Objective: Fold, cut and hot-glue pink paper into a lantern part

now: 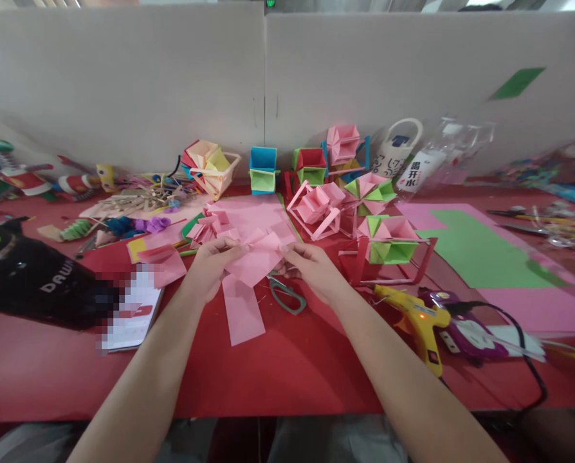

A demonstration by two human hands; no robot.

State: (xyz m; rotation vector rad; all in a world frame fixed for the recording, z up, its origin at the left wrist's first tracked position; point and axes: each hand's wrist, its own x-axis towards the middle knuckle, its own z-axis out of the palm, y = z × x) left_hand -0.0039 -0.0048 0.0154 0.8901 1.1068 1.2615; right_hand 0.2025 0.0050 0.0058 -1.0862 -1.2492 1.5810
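Note:
Between my hands, above the red table, a pink paper square is held with creases along its top. My left hand pinches its left side, and my right hand grips the right corner between thumb and fingers. Just below lies a flat pink paper strip on the table. Scissors with a dark green handle rest under my right hand, their blades partly hidden. Behind my left hand is a cluster of folded pink paper pieces, with a larger pink sheet beyond.
Folded paper wheels on stands line the back. A yellow glue gun with a lit light lies right, near a purple power strip and black cable. A phone and black cup are left; a bottle stands behind.

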